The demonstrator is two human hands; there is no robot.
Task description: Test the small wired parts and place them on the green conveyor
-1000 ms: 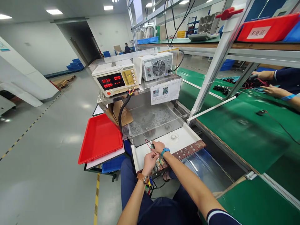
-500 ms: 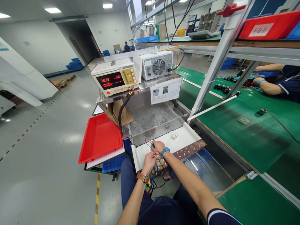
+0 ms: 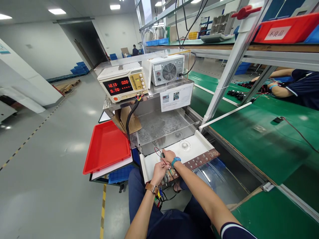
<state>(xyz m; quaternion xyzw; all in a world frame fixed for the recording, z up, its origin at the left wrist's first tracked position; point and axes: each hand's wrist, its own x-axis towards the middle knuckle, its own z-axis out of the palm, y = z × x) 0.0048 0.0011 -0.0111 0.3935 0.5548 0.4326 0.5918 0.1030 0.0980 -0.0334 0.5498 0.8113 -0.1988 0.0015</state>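
Over the white tray (image 3: 196, 143), both hands work close together. My right hand (image 3: 169, 156), with a blue band on its wrist, is closed on a small black part (image 3: 163, 155) that shows only partly. A thin red wire (image 3: 156, 149) loops from that part back toward my left hand (image 3: 159, 171). The fingertips of my left hand pinch the wire near the brown terminal strip (image 3: 199, 161), which carries rows of metal studs. Just below the fingers, clips and coloured leads (image 3: 159, 194) hang off the strip's edge. The wire's tips are hidden.
Ahead stands a power supply (image 3: 122, 83) with a red display, beside a grey unit with a fan (image 3: 168, 69). A red tray (image 3: 107, 146) is at left. On the right green bench (image 3: 261, 139) lies a small black part with a wire; a co-worker's arm (image 3: 281, 89) is beyond.
My hands stay almost in place, still holding the part and wire. Some digits on the power supply display look different. The co-worker's arms at far right have shifted slightly.
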